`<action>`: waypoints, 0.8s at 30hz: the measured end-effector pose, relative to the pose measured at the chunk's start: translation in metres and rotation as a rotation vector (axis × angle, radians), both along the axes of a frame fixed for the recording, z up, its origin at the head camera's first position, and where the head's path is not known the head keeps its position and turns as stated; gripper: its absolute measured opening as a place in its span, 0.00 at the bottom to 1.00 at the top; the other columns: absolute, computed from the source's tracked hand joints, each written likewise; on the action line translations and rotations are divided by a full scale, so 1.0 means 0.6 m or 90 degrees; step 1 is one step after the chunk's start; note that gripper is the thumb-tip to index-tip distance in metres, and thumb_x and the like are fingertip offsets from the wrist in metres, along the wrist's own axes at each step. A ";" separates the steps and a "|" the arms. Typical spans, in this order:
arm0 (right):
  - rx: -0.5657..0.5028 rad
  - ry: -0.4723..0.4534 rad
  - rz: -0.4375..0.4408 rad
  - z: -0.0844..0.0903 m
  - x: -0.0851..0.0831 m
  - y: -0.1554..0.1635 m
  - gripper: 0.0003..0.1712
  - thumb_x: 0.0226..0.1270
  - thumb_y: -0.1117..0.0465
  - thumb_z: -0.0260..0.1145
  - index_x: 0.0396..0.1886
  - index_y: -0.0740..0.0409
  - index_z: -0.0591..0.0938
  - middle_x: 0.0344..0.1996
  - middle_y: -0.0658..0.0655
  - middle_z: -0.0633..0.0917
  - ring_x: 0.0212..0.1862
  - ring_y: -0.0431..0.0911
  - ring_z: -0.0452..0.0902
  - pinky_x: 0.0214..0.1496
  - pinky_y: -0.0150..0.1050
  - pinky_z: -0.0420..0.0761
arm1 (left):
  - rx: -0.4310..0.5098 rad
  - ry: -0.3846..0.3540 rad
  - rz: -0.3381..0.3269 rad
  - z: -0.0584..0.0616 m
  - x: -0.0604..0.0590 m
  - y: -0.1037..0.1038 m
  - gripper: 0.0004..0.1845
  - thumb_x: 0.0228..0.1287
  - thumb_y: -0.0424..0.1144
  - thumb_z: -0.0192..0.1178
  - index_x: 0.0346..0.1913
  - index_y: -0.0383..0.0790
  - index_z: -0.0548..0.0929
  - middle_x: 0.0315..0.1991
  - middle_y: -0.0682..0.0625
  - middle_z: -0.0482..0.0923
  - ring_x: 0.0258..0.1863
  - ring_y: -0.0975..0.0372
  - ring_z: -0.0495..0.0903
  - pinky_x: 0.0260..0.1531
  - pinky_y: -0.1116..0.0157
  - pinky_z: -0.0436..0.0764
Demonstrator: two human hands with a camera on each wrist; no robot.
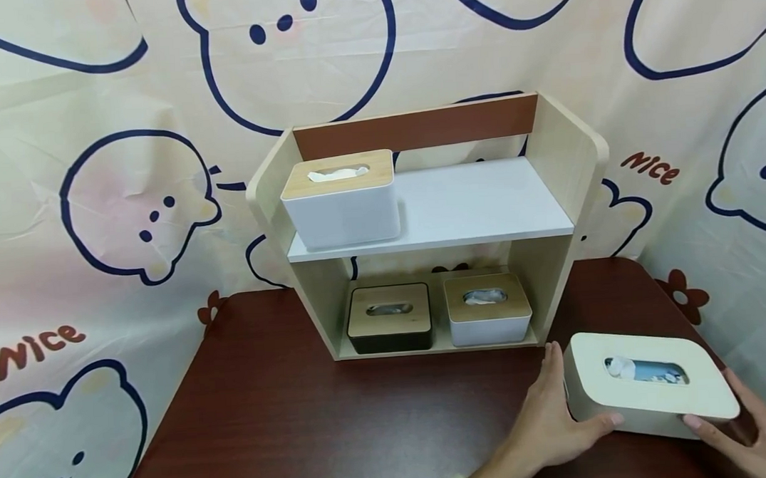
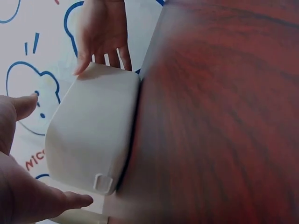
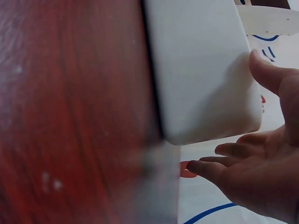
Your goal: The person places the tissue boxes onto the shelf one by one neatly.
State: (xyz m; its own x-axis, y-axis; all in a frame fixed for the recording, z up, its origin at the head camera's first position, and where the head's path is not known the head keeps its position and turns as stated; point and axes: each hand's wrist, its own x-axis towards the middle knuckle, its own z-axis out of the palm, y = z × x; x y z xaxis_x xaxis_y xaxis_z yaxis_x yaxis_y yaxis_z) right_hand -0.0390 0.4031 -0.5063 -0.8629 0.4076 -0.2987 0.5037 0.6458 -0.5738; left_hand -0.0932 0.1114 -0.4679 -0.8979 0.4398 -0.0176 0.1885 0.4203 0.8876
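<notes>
Brown table (image 1: 340, 426), right of shelf (image 1: 421, 223): cream tissue box (image 1: 646, 391) at table's right edge, left hand (image 1: 545, 417) and right hand (image 1: 751, 440) flat-fingered against its ends; looks light, rigid, smooth—best squeezed endwise.

Head camera looks forward and down over the tabletop (image 1: 339, 419) toward the far shelf (image 1: 421, 223); both wrist cameras sit close, sharing the cream box (image 1: 646, 391) at near right.
</notes>
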 end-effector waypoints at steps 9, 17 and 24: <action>-0.044 0.090 0.102 -0.023 -0.012 0.012 0.70 0.78 0.41 0.69 0.85 0.66 0.26 0.80 0.86 0.37 0.75 0.86 0.50 0.43 0.15 0.74 | -0.020 0.011 0.030 -0.017 0.004 0.024 0.63 0.60 0.60 0.78 0.89 0.47 0.50 0.87 0.47 0.54 0.82 0.58 0.64 0.76 0.63 0.73; -0.023 0.048 0.024 -0.027 -0.011 0.004 0.71 0.73 0.39 0.73 0.84 0.76 0.36 0.75 0.89 0.53 0.70 0.84 0.60 0.54 0.63 0.85 | -0.028 0.017 0.036 -0.028 0.005 0.030 0.57 0.65 0.57 0.76 0.87 0.41 0.54 0.85 0.46 0.61 0.79 0.59 0.69 0.74 0.65 0.74; -0.060 0.071 0.003 -0.034 -0.008 0.004 0.66 0.77 0.42 0.70 0.85 0.75 0.38 0.79 0.88 0.48 0.76 0.84 0.55 0.51 0.47 0.88 | -0.045 0.065 0.029 -0.031 0.006 0.032 0.50 0.70 0.54 0.72 0.85 0.37 0.59 0.82 0.44 0.66 0.77 0.60 0.71 0.73 0.67 0.75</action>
